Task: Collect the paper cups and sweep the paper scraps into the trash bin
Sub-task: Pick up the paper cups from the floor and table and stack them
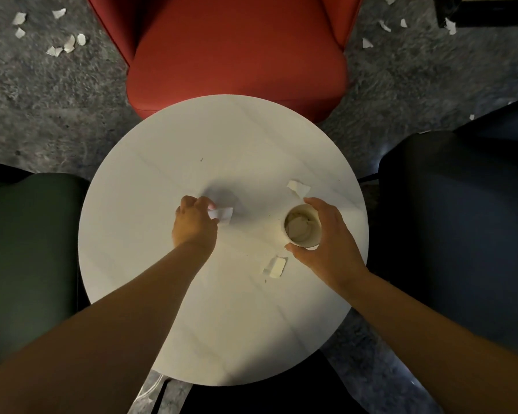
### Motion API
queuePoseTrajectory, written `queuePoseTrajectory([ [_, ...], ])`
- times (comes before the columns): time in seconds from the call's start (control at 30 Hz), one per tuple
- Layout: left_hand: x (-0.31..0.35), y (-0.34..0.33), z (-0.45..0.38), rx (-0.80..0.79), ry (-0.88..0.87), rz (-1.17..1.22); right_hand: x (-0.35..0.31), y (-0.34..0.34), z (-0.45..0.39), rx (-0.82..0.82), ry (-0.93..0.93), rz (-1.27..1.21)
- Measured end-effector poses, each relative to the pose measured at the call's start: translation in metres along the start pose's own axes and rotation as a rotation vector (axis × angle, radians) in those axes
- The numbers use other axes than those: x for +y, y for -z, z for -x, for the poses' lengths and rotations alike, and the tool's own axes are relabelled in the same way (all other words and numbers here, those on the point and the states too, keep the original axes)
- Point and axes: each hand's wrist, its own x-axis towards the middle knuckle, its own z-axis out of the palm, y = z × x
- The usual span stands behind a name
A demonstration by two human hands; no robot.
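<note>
A round white table point(192, 138) fills the middle of the view. My right hand point(326, 243) grips a white paper cup point(302, 225) that stands upright on the table's right side; crumpled paper shows inside it. My left hand point(193, 224) pinches a white paper scrap point(222, 215) near the table's centre. One scrap point(298, 186) lies just beyond the cup. Another scrap point(275, 266) lies on the near side of the cup, beside my right thumb.
A red chair point(237, 55) stands beyond the table, a dark green seat point(27, 249) on the left and a dark blue one point(461, 219) on the right. Several paper scraps point(68, 44) litter the grey carpet at the far left, and more floor scraps point(449, 25) at the far right.
</note>
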Motion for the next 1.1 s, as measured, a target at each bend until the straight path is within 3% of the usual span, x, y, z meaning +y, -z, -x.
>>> queuePoseTrajectory([
  [0.13, 0.003, -0.001, -0.001, -0.019, 0.063, 0.08, -0.001, -0.001, -0.002, -0.005, 0.001, 0.003],
  [0.23, 0.017, 0.006, 0.008, -0.02, 0.093, 0.303, -0.001, -0.002, -0.002, -0.001, 0.006, 0.002],
  [0.4, 0.062, 0.022, 0.036, -0.068, -0.026, 0.645, 0.0, -0.003, -0.005, 0.001, 0.008, 0.013],
  [0.5, 0.082, 0.026, 0.052, -0.13, -0.088, 0.724, -0.001, -0.003, -0.006, -0.01, 0.006, 0.017],
  [0.67, 0.087, 0.025, 0.064, -0.198, -0.221, 0.59, -0.002, -0.002, -0.007, -0.023, 0.038, 0.058],
  [0.8, 0.071, 0.018, 0.062, -0.108, -0.131, 0.647, 0.0, -0.001, -0.004, -0.019, 0.02, 0.043],
  [0.87, 0.057, 0.008, 0.061, -0.11, -0.133, 0.443, 0.002, 0.0, -0.002, -0.016, 0.013, 0.018],
  [1.0, 0.033, -0.026, 0.074, -0.288, -0.239, 0.04, 0.006, 0.002, 0.001, -0.009, 0.008, -0.007],
  [1.1, 0.027, -0.049, 0.083, -0.286, -0.272, -0.136, 0.009, 0.005, 0.002, -0.004, 0.023, 0.001],
])
